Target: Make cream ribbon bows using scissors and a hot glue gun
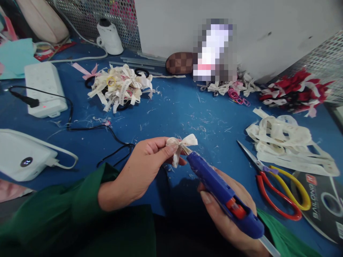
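Note:
Between the thumb and fingers of my left hand (146,166) is a small cream ribbon bow (189,140), held at its middle with one tail hanging down. My right hand (227,203) is wrapped round a blue glue gun (210,175) with a red-orange part in its body. A pale glue stick (270,247) juts from the gun's rear. The nozzle is at the bow's knot; I cannot tell whether it touches. The fingertips of my left hand behind the bow are partly hidden.
Scissors (268,171) with red and yellow handles lie at right, below loose cream ribbon (284,139). A ribbon-bow pile (122,87) sits back left, red bows (297,89) back right. A power strip (45,89), black cord (85,128) and white power bank (24,157) occupy the left.

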Tool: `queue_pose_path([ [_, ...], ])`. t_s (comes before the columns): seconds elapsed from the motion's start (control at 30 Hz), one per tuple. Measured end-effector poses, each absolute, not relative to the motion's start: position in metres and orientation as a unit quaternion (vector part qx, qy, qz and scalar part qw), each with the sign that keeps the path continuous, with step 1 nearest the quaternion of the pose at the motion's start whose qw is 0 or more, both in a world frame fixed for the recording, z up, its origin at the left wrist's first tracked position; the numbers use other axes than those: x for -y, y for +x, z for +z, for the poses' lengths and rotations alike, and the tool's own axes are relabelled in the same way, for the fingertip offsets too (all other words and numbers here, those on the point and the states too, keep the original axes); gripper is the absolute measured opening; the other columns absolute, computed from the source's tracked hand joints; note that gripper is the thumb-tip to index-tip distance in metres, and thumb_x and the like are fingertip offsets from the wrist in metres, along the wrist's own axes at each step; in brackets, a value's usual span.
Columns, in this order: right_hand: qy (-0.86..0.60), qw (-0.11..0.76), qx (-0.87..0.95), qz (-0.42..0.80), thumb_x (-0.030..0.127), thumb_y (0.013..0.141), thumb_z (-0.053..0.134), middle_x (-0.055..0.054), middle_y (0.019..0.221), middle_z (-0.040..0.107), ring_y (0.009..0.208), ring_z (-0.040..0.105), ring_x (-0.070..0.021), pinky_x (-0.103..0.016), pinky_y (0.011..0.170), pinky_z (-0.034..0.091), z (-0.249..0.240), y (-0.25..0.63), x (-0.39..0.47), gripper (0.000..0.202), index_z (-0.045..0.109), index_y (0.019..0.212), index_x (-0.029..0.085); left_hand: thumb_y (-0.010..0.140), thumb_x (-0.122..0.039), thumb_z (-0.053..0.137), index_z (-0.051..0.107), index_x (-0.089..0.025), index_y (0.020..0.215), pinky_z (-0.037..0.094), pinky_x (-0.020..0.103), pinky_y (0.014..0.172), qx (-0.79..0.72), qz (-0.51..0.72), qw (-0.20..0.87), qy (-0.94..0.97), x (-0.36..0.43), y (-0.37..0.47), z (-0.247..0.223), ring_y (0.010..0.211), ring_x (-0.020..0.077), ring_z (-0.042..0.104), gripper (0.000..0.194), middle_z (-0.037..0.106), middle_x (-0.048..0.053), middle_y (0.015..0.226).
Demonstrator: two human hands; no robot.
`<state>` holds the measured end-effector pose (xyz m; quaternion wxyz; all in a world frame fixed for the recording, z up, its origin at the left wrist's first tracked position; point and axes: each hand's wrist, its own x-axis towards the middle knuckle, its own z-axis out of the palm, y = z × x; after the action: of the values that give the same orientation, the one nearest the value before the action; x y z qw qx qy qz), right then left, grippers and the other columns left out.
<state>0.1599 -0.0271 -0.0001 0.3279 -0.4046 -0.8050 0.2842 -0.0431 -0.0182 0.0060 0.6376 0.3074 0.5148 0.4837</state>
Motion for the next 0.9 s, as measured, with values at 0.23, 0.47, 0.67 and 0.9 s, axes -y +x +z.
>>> queue_pose_path([
  [0.23,-0.406,0.314,0.81,0.285,0.025,0.089,0.057,0.0,0.068,0.065,0.056,0.065,-0.0161,-0.028,0.046,0.045,0.0009,0.1601,0.0261,0.009,0.054,0.08,0.024,0.087,-0.031,0.067,0.077,-0.018,0.081,0.047,0.025,0.065,-0.53,0.473,0.632,0.312,0.0184,-0.0437,0.0058,0.067,0.0149,0.06,0.017,0.072,0.005,0.075],
  [0.47,-0.404,0.326,0.81,0.273,0.025,0.089,0.057,0.002,0.065,0.062,0.05,0.06,-0.0137,-0.027,0.044,0.044,0.0025,0.1589,0.0256,0.014,0.051,0.077,0.024,0.087,-0.033,0.068,0.075,-0.018,0.071,0.048,0.026,0.067,-0.52,0.479,0.635,0.312,0.0178,-0.0438,0.0054,0.067,0.015,0.06,0.023,0.072,0.005,0.074],
  [0.67,-0.403,0.315,0.814,0.276,0.025,0.09,0.056,0.002,0.067,0.063,0.052,0.061,-0.0137,-0.026,0.045,0.044,0.0029,0.16,0.0265,0.013,0.05,0.079,0.024,0.087,-0.033,0.067,0.077,-0.018,0.076,0.047,0.025,0.066,-0.524,0.477,0.633,0.312,0.018,-0.044,0.0052,0.066,0.0146,0.059,0.021,0.071,0.005,0.074],
  [0.9,-0.401,0.317,0.82,0.258,0.023,0.09,0.056,0.003,0.064,0.06,0.05,0.059,-0.013,-0.026,0.044,0.043,0.0033,0.1592,0.0255,0.016,0.046,0.077,0.025,0.087,-0.031,0.067,0.076,-0.018,0.074,0.048,0.026,0.067,-0.52,0.481,0.634,0.309,0.0175,-0.0433,0.0056,0.067,0.0146,0.06,0.02,0.072,0.005,0.075],
])
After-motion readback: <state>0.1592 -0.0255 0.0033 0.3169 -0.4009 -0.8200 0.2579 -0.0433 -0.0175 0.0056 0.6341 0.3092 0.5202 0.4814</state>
